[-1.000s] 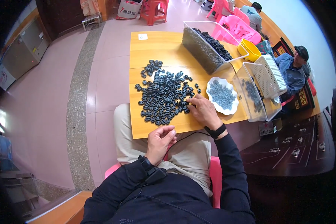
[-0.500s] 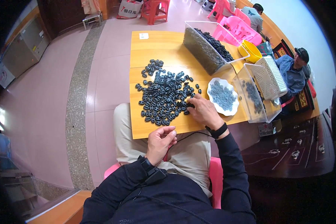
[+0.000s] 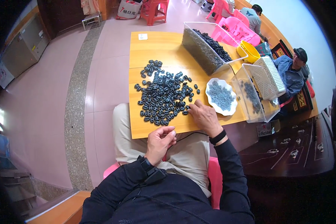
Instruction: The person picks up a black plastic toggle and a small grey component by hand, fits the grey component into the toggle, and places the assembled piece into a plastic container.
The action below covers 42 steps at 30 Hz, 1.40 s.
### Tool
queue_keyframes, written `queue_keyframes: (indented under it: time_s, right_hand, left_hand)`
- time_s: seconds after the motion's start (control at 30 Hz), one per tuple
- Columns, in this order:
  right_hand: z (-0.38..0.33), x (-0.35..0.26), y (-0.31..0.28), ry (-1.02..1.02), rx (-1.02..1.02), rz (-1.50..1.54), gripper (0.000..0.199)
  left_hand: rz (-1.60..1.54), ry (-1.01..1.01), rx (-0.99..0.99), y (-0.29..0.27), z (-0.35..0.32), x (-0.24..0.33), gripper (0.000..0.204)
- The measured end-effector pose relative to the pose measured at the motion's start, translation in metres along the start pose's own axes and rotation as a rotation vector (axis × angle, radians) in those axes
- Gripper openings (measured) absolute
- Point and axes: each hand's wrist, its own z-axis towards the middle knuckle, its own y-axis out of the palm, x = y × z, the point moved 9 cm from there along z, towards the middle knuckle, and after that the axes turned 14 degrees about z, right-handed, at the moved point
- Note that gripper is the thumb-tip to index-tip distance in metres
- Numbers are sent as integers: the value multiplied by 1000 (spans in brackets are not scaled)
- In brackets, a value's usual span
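A loose heap of small black oval two-hole pieces (image 3: pixel 162 95) lies on the wooden table (image 3: pixel 156 44) in front of me. My right hand (image 3: pixel 204 116) is at the heap's near right edge, fingers bent together, with a black piece at the fingertips. Just off the table's front edge, above my lap, my left hand (image 3: pixel 160 142) has thumb and forefinger pinched; whatever they hold is too small or hidden to make out. Right of the heap, a white scalloped dish (image 3: pixel 232 108) carries many small grey metal bits.
Behind the dish stands a large clear bin (image 3: pixel 198 52) full of black pieces. At right are a smaller clear bin (image 3: pixel 263 115), a white perforated basket (image 3: pixel 274 76) and a yellow bowl (image 3: pixel 250 52). A person (image 3: pixel 290 76) sits beyond them. A thin black cable (image 3: pixel 190 136) crosses my lap.
My right hand has shifted slightly down at the heap's edge, its wrist drawn a little toward me. The left hand keeps its pinch in the same place.
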Motion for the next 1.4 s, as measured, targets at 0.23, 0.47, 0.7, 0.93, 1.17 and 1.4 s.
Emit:
queue_keyframes:
  time_s: [0.23, 0.47, 0.7, 0.93, 1.17, 1.4]
  right_hand:
    - [-1, 3, 10, -46, 37, -137, 10]
    - [0, 5, -7, 13, 156, 65, 9]
    - [-2, 5, -23, -49, 249, 256, 3]
    - [-5, 1, -32, -117, 368, 422, 15]
    - [-36, -16, 15, 334, 107, 1335, 14]
    - [-52, -41, 27, 361, 66, 1579, 9]
  left_hand:
    - [-7, -4, -14, 2, -1, -2, 24]
    - [-1, 1, -15, 2, 0, -1, 25]
    - [1, -1, -14, 3, 0, -2, 26]
    - [12, -1, -9, 2, -1, -1, 26]
    - [-40, 9, -9, 2, -2, 6, 27]
    - [-87, 75, -74, 6, 1, 4, 18]
